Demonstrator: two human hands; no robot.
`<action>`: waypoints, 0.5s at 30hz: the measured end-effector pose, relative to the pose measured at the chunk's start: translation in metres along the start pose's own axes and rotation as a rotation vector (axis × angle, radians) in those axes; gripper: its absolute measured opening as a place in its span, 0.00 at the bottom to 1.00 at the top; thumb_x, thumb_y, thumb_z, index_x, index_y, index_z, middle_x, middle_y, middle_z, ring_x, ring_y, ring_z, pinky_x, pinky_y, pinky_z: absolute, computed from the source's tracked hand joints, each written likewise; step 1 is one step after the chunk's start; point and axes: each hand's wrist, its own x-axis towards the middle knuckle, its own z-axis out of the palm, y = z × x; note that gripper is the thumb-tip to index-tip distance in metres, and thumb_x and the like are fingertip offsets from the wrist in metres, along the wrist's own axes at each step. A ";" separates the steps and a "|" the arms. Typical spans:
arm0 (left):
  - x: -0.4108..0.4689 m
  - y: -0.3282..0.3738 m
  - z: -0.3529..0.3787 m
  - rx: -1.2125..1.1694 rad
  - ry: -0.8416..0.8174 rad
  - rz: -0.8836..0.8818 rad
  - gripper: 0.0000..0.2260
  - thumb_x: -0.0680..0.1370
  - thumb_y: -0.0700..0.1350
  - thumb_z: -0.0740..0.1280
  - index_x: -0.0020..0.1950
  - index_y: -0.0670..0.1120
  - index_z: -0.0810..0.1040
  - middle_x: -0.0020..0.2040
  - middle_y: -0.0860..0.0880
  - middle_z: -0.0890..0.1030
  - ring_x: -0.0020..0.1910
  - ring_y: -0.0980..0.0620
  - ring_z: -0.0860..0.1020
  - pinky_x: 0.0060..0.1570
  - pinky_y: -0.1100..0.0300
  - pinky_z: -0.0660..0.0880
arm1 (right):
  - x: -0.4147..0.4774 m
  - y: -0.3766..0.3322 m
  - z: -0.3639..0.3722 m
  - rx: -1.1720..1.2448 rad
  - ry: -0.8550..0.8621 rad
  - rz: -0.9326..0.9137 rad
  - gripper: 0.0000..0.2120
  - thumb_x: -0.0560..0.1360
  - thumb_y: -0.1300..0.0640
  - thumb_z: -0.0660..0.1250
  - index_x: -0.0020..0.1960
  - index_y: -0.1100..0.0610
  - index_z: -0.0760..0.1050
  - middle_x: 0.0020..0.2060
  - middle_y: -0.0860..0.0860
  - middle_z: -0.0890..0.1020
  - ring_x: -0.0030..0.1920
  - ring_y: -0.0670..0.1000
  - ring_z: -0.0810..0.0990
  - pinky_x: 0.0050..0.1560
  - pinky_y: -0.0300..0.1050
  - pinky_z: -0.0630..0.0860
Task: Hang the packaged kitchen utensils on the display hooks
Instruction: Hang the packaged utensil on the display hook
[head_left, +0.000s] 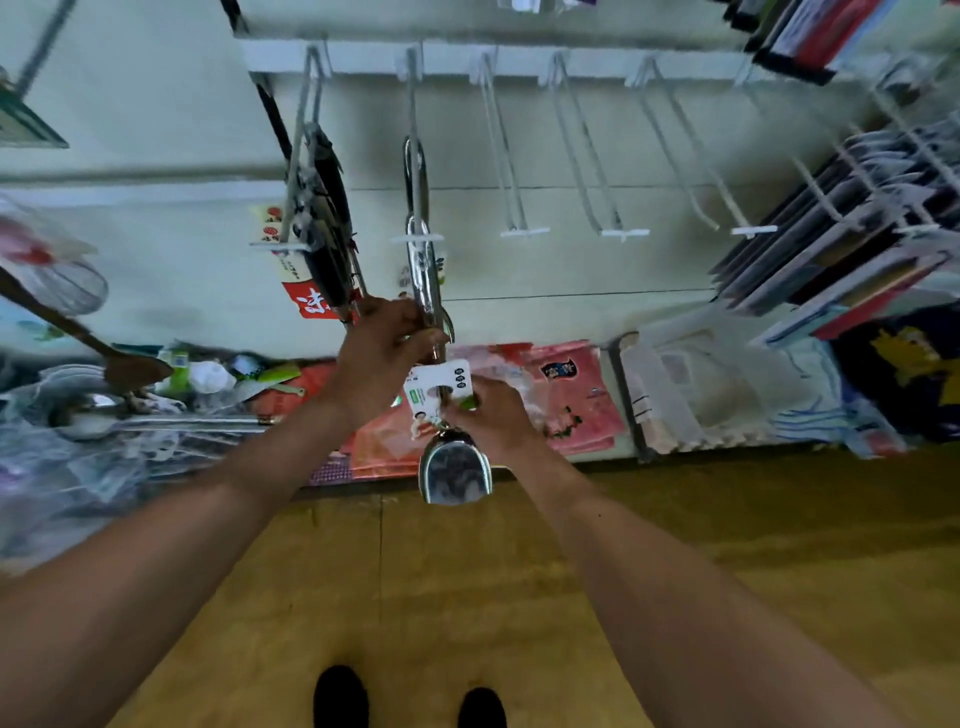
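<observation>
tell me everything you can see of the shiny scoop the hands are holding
The scoop looks like polished metal: a rounded, mirror-bright head pointing down, a thin handle running up. A white card with green print sits on the handle. The right hand pinches the card; the left hand holds the upper end, just below utensils already hanging on a hook. It is roughly upright.

Two hands (382, 358), two shoes (340, 696), perhaps seven display hooks (576, 150).
</observation>
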 end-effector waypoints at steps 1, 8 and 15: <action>-0.006 0.000 -0.003 0.021 -0.029 0.012 0.03 0.79 0.40 0.69 0.48 0.43 0.76 0.44 0.49 0.83 0.42 0.66 0.81 0.43 0.70 0.74 | -0.004 0.002 0.004 0.058 -0.004 0.009 0.15 0.74 0.56 0.73 0.60 0.59 0.80 0.54 0.55 0.85 0.50 0.51 0.83 0.54 0.49 0.80; -0.045 -0.017 -0.039 -0.097 -0.118 -0.040 0.04 0.77 0.40 0.72 0.50 0.47 0.79 0.44 0.44 0.85 0.45 0.51 0.85 0.47 0.61 0.79 | -0.017 -0.003 0.044 0.230 -0.131 0.064 0.15 0.71 0.66 0.74 0.57 0.62 0.82 0.52 0.57 0.85 0.51 0.52 0.84 0.55 0.44 0.80; -0.088 -0.053 -0.122 -0.079 -0.026 -0.171 0.08 0.74 0.51 0.73 0.48 0.49 0.80 0.44 0.50 0.85 0.47 0.49 0.84 0.48 0.53 0.80 | -0.014 -0.044 0.113 0.181 -0.442 0.124 0.17 0.70 0.62 0.77 0.58 0.58 0.82 0.54 0.53 0.85 0.54 0.50 0.84 0.63 0.51 0.77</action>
